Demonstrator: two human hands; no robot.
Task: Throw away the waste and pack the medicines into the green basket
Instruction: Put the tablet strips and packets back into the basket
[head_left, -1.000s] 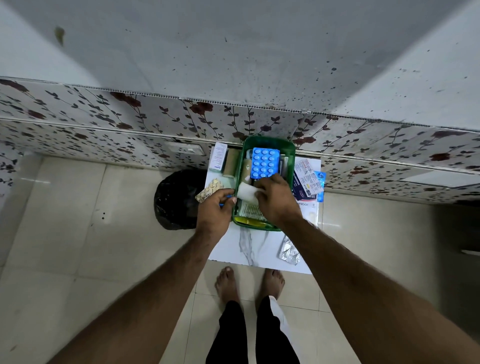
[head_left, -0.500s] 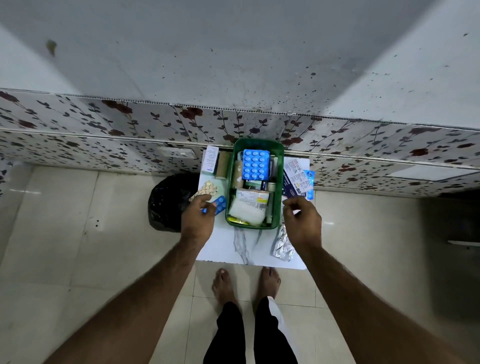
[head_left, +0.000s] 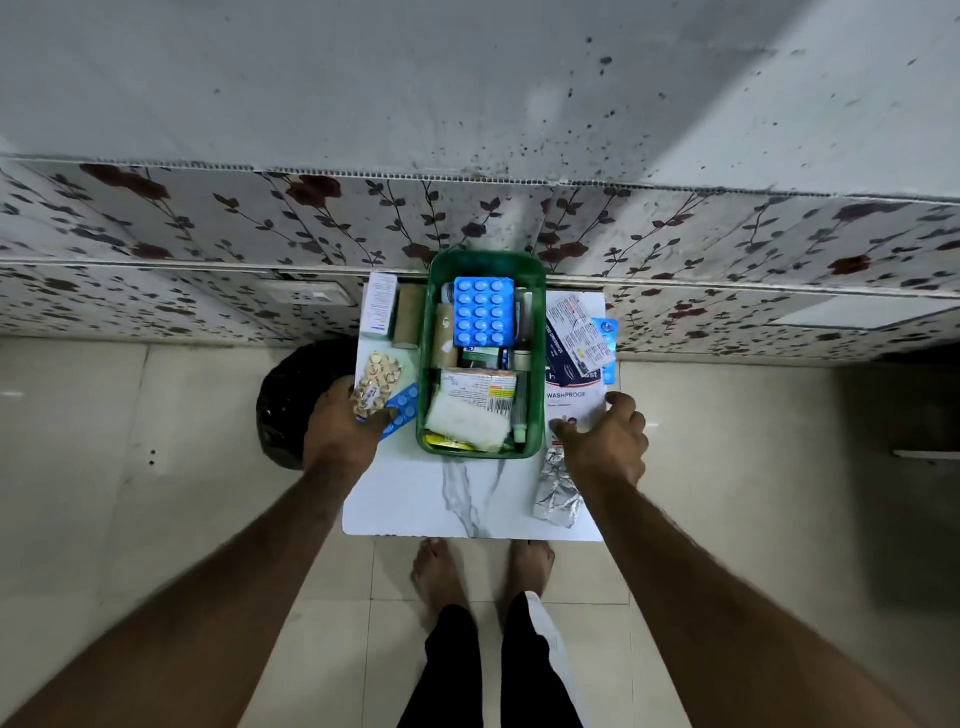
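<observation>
The green basket (head_left: 426, 364) stands on a small white marble-look table (head_left: 467, 499) and holds a blue blister pack (head_left: 483, 310), a white gauze pack (head_left: 467, 415) and other medicine items. My left hand (head_left: 340, 431) rests left of the basket, its fingers on a tan pill strip (head_left: 375, 382) and a small blue blister strip (head_left: 402, 408). My right hand (head_left: 605, 439) is right of the basket, fingers spread and touching a white and navy leaflet pack (head_left: 571, 395). A crumpled silver foil strip (head_left: 556, 491) lies just below that hand.
A black waste bag (head_left: 283, 405) sits on the floor left of the table. A white box (head_left: 379, 306) and a brown roll (head_left: 408, 322) lie at the table's back left. A flowered wall panel runs behind. My bare feet stand before the table.
My right hand left the basket, leaving the gauze pack inside, and moved right onto the leaflet pack. My left hand shifted slightly onto the tan and blue strips.
</observation>
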